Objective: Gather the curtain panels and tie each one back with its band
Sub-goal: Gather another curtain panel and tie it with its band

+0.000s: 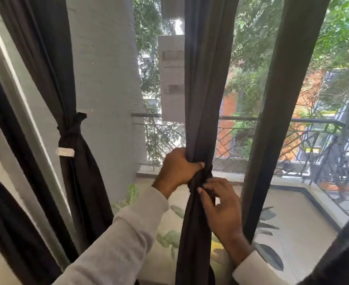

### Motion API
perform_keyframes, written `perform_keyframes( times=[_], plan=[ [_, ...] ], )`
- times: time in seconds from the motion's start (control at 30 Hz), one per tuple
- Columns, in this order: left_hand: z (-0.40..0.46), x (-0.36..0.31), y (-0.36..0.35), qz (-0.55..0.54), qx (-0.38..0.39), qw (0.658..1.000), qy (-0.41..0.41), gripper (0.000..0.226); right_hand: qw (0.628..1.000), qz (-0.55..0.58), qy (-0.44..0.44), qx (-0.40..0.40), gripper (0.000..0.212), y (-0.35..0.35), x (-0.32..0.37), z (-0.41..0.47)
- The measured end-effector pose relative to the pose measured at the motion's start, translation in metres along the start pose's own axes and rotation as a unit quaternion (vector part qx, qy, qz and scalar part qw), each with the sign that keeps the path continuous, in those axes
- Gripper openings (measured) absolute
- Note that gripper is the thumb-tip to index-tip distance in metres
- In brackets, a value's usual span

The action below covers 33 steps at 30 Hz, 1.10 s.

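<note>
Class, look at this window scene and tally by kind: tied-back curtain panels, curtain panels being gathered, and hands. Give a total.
Tied-back curtain panels: 1, the left panel with its knotted band.
Curtain panels being gathered: 1, the middle panel.
Hands: 2, left hand and right hand.
Total: 4

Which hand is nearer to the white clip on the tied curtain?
Left. The left hand grips the middle curtain, right of the white clip; the right hand is farther right.
</note>
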<state>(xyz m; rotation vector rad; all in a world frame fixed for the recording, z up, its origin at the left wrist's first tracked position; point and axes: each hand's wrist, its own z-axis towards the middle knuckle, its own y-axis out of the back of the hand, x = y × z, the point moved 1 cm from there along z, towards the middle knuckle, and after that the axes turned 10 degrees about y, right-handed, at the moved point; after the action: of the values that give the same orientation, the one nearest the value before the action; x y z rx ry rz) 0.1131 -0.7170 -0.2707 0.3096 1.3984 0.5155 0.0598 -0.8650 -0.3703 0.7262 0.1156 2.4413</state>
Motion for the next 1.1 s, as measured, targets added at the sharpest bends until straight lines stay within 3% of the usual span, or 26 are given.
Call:
perform_keyframes(
  times=[0.07,0.17,0.23,0.3,0.4,0.47,0.53,0.6,0.67,0.77,0.9,1.0,1.1],
  plan=[
    [0.001,0.003,0.000,-0.071,0.073,0.995,0.016,0.026,0.999,0.040,-0.003,0.031,0.015,0.000,-0.013,0.000],
    [0.004,0.015,0.011,-0.147,0.207,0.967,0.021,0.041,0.983,0.162,-0.063,0.062,0.026,0.011,-0.030,0.000],
    [0.005,0.028,0.017,-0.120,0.251,0.959,-0.053,0.027,0.957,0.253,-0.120,0.074,0.036,0.020,-0.035,0.002],
    [0.004,0.042,0.013,-0.056,0.221,0.963,-0.145,0.015,0.944,0.289,-0.135,0.087,0.050,0.025,-0.033,0.005],
    [-0.007,0.052,0.000,-0.003,0.090,0.954,-0.285,0.019,0.947,0.285,-0.123,0.084,0.061,0.025,-0.028,0.010],
    [-0.015,0.055,-0.005,0.066,-0.011,0.909,-0.412,0.021,0.949,0.279,-0.131,0.070,0.047,0.023,-0.026,0.012],
    [-0.024,0.052,-0.003,0.156,-0.078,0.855,-0.488,0.026,0.948,0.275,-0.151,0.051,0.034,0.022,-0.027,0.013],
    [-0.033,0.048,-0.002,0.225,-0.122,0.812,-0.524,0.041,0.943,0.278,-0.179,0.032,0.030,0.021,-0.029,0.013],
    [-0.038,0.046,-0.002,0.248,-0.135,0.786,-0.549,0.034,0.933,0.296,-0.204,0.015,0.034,0.020,-0.031,0.013],
    [-0.038,0.043,0.001,0.253,-0.132,0.775,-0.563,0.024,0.918,0.332,-0.214,0.015,0.052,0.020,-0.034,0.014],
    [-0.037,0.031,0.006,0.248,-0.124,0.766,-0.580,0.023,0.927,0.333,-0.166,0.045,0.059,0.022,-0.026,0.018],
    [-0.038,0.028,0.008,0.271,-0.125,0.730,-0.615,0.015,0.937,0.310,-0.156,0.047,0.064,0.022,-0.026,0.019],
    [-0.045,0.022,0.013,0.293,-0.147,0.689,-0.647,0.010,0.934,0.311,-0.172,0.043,0.052,0.023,-0.030,0.015]
  ],
)
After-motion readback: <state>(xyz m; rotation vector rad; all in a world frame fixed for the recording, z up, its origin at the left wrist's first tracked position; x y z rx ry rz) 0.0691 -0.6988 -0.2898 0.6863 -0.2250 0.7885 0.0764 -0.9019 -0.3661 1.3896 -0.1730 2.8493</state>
